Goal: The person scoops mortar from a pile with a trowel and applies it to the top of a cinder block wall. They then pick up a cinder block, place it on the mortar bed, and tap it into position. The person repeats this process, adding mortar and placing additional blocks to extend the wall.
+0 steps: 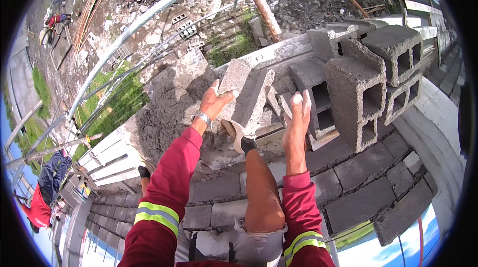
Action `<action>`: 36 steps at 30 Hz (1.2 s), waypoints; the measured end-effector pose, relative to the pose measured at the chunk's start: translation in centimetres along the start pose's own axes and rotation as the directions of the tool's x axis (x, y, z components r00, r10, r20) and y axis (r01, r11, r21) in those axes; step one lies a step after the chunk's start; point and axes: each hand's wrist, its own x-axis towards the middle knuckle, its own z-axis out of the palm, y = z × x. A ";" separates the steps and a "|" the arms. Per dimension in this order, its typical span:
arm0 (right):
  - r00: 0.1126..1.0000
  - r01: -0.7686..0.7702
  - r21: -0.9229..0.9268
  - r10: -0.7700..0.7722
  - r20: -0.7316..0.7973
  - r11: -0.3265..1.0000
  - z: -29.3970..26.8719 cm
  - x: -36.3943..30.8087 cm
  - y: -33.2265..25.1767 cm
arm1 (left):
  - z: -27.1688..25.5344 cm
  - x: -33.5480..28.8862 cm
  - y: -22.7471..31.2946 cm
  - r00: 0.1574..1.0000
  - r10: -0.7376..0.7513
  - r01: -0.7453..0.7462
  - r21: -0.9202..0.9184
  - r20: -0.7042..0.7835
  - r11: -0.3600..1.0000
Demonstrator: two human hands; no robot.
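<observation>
My left hand [214, 103] grips the lower end of a flat, broken piece of concrete block [235, 74], its thumb lying across the near end. Beside that piece leans a second rough slab [258, 97], just beyond my shoe [242, 136]. My right hand [297, 126] is raised with its fingers stretched out, next to a small grey fragment [285, 103]; whether it touches the fragment is hard to tell. A heap of wet mortar [167, 110] lies left of my left hand.
Hollow concrete blocks [354, 90] are stacked to the right of my right hand. A block wall [358, 207] runs beneath me. Beyond the platform curves a metal pipe rail [144, 23], with a rusty post [260, 5]. A person in red [40, 207] is at the far left.
</observation>
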 end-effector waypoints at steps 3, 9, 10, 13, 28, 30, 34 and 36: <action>0.985 -0.063 -0.349 0.114 0.129 0.935 9.1 0.9 3.4 | 0.8 -1.8 0.7 0.967 0.184 -0.072 0.501 -0.178 0.862; 0.961 -0.074 -0.343 0.159 0.227 0.937 10.4 0.3 7.0 | 1.6 -5.1 4.1 0.930 0.089 0.199 0.694 -0.356 0.692; 0.939 -0.104 -0.150 0.146 0.311 0.983 10.0 0.1 6.7 | 1.7 -5.9 4.8 0.932 0.094 0.194 0.704 -0.349 0.683; 0.868 -0.318 0.041 0.273 0.414 0.947 8.7 -0.7 5.2 | 4.4 -7.8 5.4 0.889 0.263 0.142 0.771 -0.375 0.620; 0.794 -0.557 0.197 0.449 0.410 0.807 -11.0 1.2 0.3 | 11.0 1.9 -4.0 0.908 -0.413 0.406 0.409 -0.077 0.817; 0.842 -0.518 0.138 0.476 0.255 0.844 -13.5 -2.0 -1.3 | 9.6 -1.3 -5.3 0.856 -0.441 0.231 0.565 0.268 0.792; 0.861 -0.482 0.059 0.459 0.219 0.874 -16.2 -9.6 -5.5 | 1.2 -14.1 -6.0 0.913 -0.359 0.222 0.500 0.196 0.837; 0.861 -0.435 -0.053 0.432 0.270 0.899 -15.2 -12.4 -8.5 | -5.3 -20.5 -5.0 0.963 -0.260 0.211 0.400 0.072 0.892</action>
